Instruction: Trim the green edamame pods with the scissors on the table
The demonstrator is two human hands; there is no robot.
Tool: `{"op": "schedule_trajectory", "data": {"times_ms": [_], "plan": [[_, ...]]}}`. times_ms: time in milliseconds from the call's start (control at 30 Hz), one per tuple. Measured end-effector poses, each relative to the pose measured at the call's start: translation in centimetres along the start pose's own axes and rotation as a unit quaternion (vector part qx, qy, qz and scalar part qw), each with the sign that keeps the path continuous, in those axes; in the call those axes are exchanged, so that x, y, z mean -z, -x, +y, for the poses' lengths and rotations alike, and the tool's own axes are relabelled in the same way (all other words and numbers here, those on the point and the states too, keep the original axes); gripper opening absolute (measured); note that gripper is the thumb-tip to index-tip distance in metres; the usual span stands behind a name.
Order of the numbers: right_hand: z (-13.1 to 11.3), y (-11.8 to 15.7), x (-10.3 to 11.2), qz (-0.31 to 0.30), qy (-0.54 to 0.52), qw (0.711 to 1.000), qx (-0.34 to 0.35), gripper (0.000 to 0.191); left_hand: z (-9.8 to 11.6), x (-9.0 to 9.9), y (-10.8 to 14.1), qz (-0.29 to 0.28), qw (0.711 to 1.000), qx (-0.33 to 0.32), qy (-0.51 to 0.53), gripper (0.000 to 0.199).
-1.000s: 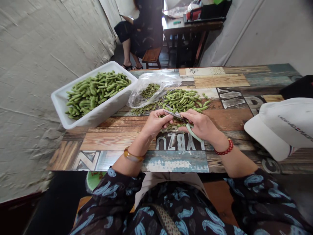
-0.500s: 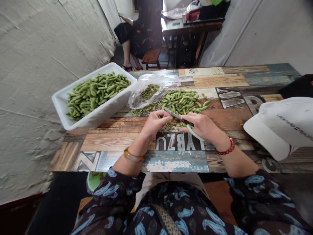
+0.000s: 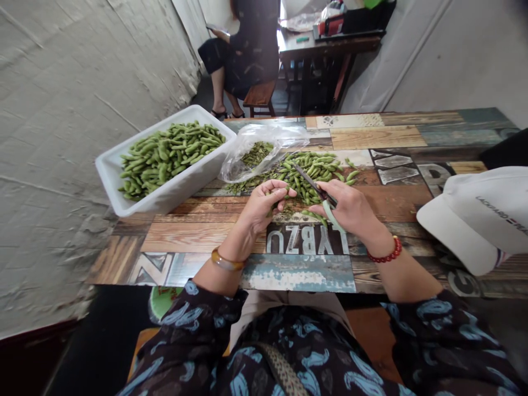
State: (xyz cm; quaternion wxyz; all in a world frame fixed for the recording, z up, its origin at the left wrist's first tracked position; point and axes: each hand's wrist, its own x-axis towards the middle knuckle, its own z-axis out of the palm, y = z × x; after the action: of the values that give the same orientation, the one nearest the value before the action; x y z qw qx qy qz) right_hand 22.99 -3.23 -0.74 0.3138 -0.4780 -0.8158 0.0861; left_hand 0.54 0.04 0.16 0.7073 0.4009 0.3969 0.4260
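Observation:
My left hand (image 3: 266,203) has its fingers curled round a green bean pod, mostly hidden by the fingers, at the near side of the pile. In my right hand (image 3: 345,204) are scissors (image 3: 307,177) with pale green handles, their blades pointing up and left over the loose bean pods (image 3: 315,168). A clear plastic bag (image 3: 235,162) with small green trimmings (image 3: 256,154) lies left of that pile. Further left, a white tub (image 3: 173,195) holds many bean pods.
A white cap (image 3: 487,209) lies at the table's right side, near a black object (image 3: 505,151). Beyond the patterned table (image 3: 309,272), a person (image 3: 253,52) sits on a wooden stool (image 3: 259,94) beside another table (image 3: 325,47). A wall stands at the left.
The scissors and my right hand have moved away from my left hand, and the blades point more steeply upward. My left fingers have loosened slightly. The view has shifted a little.

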Motion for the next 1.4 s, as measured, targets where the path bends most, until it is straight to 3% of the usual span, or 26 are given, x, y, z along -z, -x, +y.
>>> {"op": "schedule_trajectory", "data": {"times_ms": [333, 833, 1300, 1400], "plan": [[-1.2, -0.1, 0.2, -0.056, -0.032, 0.997, 0.041, 0.051, -0.4, -0.2, 0.2, -0.041, 0.999, -0.023, 0.003, 0.035], [-1.1, 0.1, -0.1, -0.047, -0.047, 0.995, 0.072, 0.044, -0.4, -0.2, 0.3, -0.061, 0.996, -0.063, -0.006, 0.034], [-0.6, 0.2, -0.1, -0.064, -0.04, 0.994, 0.074, 0.04, -0.5, 0.7, 0.0, -0.123, 0.991, 0.002, 0.05, 0.03], [-0.1, 0.1, -0.1, -0.038, -0.021, 0.997, 0.059, 0.042, -0.2, 0.6, 0.1, -0.13, 0.989, -0.001, 0.067, 0.028]]}}
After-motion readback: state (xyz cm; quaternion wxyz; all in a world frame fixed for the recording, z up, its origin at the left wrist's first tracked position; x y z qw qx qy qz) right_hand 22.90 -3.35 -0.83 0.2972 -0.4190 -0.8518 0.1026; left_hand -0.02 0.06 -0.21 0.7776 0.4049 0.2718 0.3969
